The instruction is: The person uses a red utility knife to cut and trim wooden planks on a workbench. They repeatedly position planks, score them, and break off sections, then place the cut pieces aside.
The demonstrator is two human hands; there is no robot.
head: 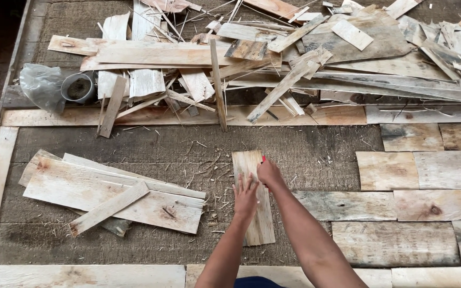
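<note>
A wide, rough grey work surface (134, 146) fills the view, framed by pale boards along its left and near edges. Across the far side a large heap of wood offcuts (294, 58) is piled — splintered strips, thin plywood sheets and weathered planks lying crossed over one another. On the right, flat rectangular veneer pieces (401, 208) are laid edge to edge in rows, touching each other like tiles. To the left of centre a smaller stack of long planks (108, 194) is seen, with a narrow strip laid diagonally on top. At the far left a grey crumpled plastic bag (41, 85) lies just beside a short grey pipe ring (78, 88).

Near the middle a narrow pale wood strip (252, 197) is laid lengthwise, pointing away from the person, just beside the left end of the tiled rows. The left hand (245, 197) is pressed flat on this strip, fingers spread and open, nothing gripped. The right hand (269, 173) is held at the strip's right edge, closed around a small red tool (264, 159) — only its tip is seen, so its kind cannot be told. Loose splinters are scattered around the strip.
</note>
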